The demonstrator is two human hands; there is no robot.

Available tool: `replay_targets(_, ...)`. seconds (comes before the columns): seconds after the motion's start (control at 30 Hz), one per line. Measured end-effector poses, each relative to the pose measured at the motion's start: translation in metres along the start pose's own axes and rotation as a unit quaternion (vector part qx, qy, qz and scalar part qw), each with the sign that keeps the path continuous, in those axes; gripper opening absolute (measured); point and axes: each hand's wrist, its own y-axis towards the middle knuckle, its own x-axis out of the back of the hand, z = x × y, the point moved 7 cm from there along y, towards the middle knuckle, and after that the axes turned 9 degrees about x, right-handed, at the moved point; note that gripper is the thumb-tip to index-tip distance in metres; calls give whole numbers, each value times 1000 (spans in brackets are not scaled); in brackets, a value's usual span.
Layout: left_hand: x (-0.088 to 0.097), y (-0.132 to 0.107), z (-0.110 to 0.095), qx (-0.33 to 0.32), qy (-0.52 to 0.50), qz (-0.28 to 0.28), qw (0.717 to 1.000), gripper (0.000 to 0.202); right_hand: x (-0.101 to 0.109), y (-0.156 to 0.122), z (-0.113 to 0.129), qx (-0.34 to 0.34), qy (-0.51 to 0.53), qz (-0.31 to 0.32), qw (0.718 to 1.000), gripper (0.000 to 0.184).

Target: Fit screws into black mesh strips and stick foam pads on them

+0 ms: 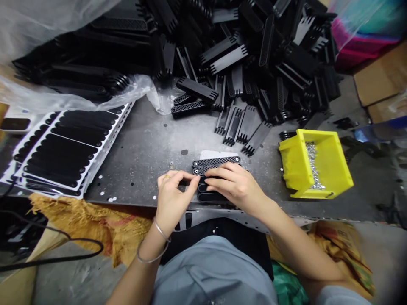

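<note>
A short stack of black plastic handle pieces (216, 161) lies side by side on the table in front of me. The far ones show a crosshatched face with a round metal fastener at the ends; the near ones have a smooth black face (211, 196). My left hand (176, 189) pinches thumb and forefinger together at the left end of a smooth black strip on one piece. The fingers of my right hand (233, 184) lie stretched across the same pieces, pressing on them and hiding their right part. A ring and a bangle are on my left side.
Sheets of black rounded stickers (68, 148) lie at the left. A large heap of black plastic pieces (254, 55) fills the back, partly in clear plastic bags (146, 91). To the right stands a yellow bin (333, 165) holding small metal fasteners (311, 163). Cardboard boxes (380, 78) are beyond.
</note>
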Motion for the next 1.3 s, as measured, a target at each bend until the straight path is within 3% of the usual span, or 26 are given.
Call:
replay_targets(0.17, -2, 0, 2, -2, -13, 8, 1000, 21, 31, -37, -36, -179, 88, -35, 979, 15)
replay_targets(0.23, -2, 1, 3, 1, -16, 12, 1000, 22, 37, -49, -47, -213, 125, -59, 967, 11)
replay_targets(0.53, -6, -1, 3, 1, 4, 16, 1000, 25, 33, -55, -50, -186, 132, -72, 971, 13)
replay_targets(0.63, 1, -1, -2, -49, 31, -13, 998, 26, 43, -60, -49, -208, 56, -93, 972, 32)
replay_targets(0.73, 42, 20, 6, -91, 88, -106, 986, 24, 61, -71, -39, -240, -28, -150, 959, 48)
replay_targets(0.77, 64, 31, 14, -80, 117, -155, 978, 26, 66, -75, -34, -245, -46, -171, 953, 44)
replay_targets(0.83, 108, 55, 36, -11, 210, -235, 949, 51, 70, -80, -24, -246, -58, -198, 947, 35)
replay_targets(0.87, 125, 67, 49, 33, 255, -235, 937, 58, 69, -82, -19, -244, -58, -202, 947, 33)
replay_targets(0.93, 148, 86, 69, 106, 317, -207, 920, 53, 63, -83, -12, -237, -55, -197, 950, 31)
replay_targets(1.03, 164, 95, 78, 155, 353, -176, 906, 50, 54, -83, -6, -231, -45, -184, 954, 29)
replay_targets(1.1, 168, 86, 73, 162, 358, -177, 902, 46, 52, -83, -1, -227, -33, -185, 956, 27)
replay_targets(1.17, 171, 59, 65, 159, 350, -196, 902, 43, 54, -85, 6, -226, -23, -191, 955, 25)
replay_targets(1.23, 170, 16, 53, 128, 318, -235, 910, 41, 55, -88, 14, -238, -1, -196, 951, 22)
replay_targets(1.3, 160, -38, 37, 43, 252, -277, 926, 43, 48, -90, 21, -260, 64, -190, 945, 17)
